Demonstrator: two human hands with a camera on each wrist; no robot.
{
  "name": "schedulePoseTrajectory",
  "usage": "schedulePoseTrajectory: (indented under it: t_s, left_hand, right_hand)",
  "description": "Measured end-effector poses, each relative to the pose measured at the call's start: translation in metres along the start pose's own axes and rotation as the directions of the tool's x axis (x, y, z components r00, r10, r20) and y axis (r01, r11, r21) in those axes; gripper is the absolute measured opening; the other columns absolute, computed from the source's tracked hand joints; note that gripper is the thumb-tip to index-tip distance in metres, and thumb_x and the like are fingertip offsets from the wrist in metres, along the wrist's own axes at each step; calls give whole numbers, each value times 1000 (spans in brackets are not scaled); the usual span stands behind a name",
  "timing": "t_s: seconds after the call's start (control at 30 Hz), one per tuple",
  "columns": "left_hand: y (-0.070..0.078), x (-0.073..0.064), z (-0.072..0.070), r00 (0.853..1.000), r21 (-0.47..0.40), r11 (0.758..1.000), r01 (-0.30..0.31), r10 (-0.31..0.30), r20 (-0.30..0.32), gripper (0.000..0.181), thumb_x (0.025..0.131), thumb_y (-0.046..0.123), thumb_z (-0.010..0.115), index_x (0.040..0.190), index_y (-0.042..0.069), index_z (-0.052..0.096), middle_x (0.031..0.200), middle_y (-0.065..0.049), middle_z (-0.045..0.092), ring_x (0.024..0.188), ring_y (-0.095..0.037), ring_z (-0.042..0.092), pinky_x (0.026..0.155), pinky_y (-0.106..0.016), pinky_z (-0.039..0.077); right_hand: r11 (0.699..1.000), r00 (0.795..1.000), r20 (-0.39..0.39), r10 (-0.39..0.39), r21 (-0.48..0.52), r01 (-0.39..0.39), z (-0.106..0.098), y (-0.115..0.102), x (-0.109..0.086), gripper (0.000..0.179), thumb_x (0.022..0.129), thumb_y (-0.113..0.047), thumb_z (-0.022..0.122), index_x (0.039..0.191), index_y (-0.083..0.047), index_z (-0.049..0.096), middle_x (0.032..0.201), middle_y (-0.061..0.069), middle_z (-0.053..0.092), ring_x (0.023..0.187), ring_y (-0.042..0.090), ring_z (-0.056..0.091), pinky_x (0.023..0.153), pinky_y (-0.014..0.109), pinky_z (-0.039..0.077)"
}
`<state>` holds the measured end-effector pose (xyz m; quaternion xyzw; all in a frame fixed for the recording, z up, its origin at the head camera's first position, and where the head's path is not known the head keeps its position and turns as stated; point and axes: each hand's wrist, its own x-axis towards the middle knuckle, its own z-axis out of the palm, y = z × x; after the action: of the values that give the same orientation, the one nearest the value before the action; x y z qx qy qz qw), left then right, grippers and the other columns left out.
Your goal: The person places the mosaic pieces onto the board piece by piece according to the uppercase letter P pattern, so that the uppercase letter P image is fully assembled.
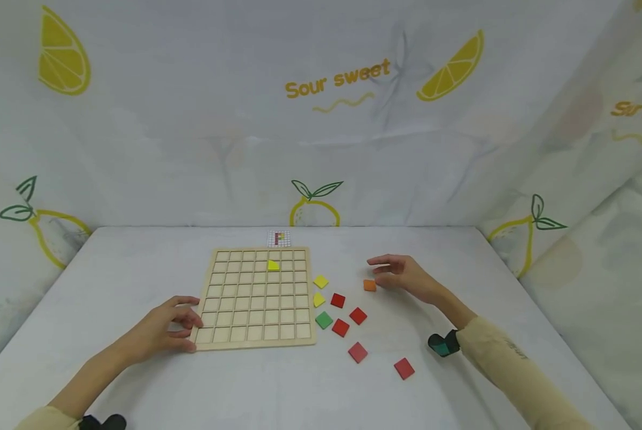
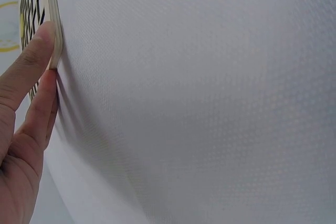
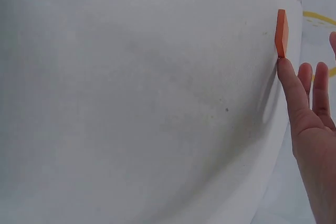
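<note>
A wooden grid board (image 1: 312,322) lies on the table, with one yellow piece (image 1: 273,265) in a cell of its upper right part. My left hand (image 1: 172,325) holds the board's near left corner; in the left wrist view, the thumb (image 2: 44,38) lies over the rim and another fingertip sits at the corner. On the right, my right hand (image 1: 406,278) is beside an orange tile (image 1: 369,285), its fingers extended and spread. Seen from the right wrist, a digit's tip meets the end of this orange tile (image 3: 282,32).
Right of the board lie yellow tiles (image 1: 321,281), a green tile (image 1: 323,320) and several red tiles (image 1: 358,316). One red tile (image 1: 404,368) lies farther right and nearer. A small pattern card (image 1: 279,239) sits behind the board. White lemon-print cloth hangs behind the table.
</note>
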<state>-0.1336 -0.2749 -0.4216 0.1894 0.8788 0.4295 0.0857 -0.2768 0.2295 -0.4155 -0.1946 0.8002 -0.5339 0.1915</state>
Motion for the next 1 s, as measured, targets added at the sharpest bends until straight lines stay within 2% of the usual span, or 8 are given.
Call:
schedulePoseTrajectory:
  t_s: [0.13, 0.27, 0.37, 0.5, 0.6, 0.73, 1.0]
  left_hand:
    - [1, 3, 0, 1000, 0, 1000, -5, 5, 3, 42, 73, 13, 83, 105, -5, 63, 124, -23, 49, 99, -9, 58, 80, -24, 56]
    - [3, 5, -1, 1000, -1, 1000, 2, -2, 12, 35, 73, 13, 83, 100, -2, 66, 130, -26, 43, 100, -18, 60, 80, -24, 56]
    - [3, 5, 0, 1000, -5, 1000, 10, -10, 12, 47, 72, 13, 83, 109, -7, 61, 124, -23, 49, 99, -17, 60, 80, -24, 56]
    - [1, 3, 2, 1000, -17, 1000, 10, -9, 20, 53, 71, 14, 83, 112, -10, 59, 121, -22, 52, 97, -11, 58, 81, -25, 56]
    - [0, 1, 5, 1000, -9, 1000, 7, -7, 21, 42, 71, 15, 83, 103, -4, 64, 128, -26, 45, 94, -7, 56, 80, -24, 56]
    - [0, -1, 5, 1000, 7, 1000, 6, -6, 14, 37, 72, 15, 83, 101, 0, 65, 133, -28, 40, 92, -6, 54, 80, -23, 56]
    - [1, -2, 1, 1000, 18, 1000, -1, 1, 14, 37, 72, 15, 83, 101, 1, 64, 132, -29, 40, 93, -6, 53, 79, -23, 56]
  right_hand:
    - [999, 1000, 15, -7, -34, 8, 0, -2, 7, 42, 92, -8, 63, 131, 4, 52, 136, 22, 50, 122, 39, 48, 89, 26, 52]
    - [993, 999, 46, 13, -118, -8, -4, -3, 9, 42, 90, -8, 66, 129, 4, 55, 132, 21, 54, 120, 37, 51, 91, 27, 52]
    - [983, 997, 59, 43, -182, -32, -6, -1, 8, 42, 87, -8, 70, 126, 2, 58, 128, 19, 58, 116, 33, 55, 91, 27, 52]
    - [973, 995, 79, 60, -226, -41, -6, 5, 8, 40, 85, -10, 74, 121, 0, 63, 123, 16, 61, 112, 29, 57, 89, 24, 53]
    - [970, 994, 102, 35, -244, -9, -5, 8, 7, 37, 84, -10, 75, 118, 1, 65, 121, 17, 61, 111, 30, 56, 89, 24, 53]
    - [969, 992, 123, -16, -243, 46, -5, 10, 9, 34, 83, -6, 74, 114, 4, 65, 118, 19, 60, 110, 33, 56, 90, 27, 53]
    - [972, 991, 105, -87, -209, 108, -3, 15, 14, 25, 82, -1, 74, 105, 6, 68, 112, 21, 61, 104, 31, 58, 86, 24, 55]
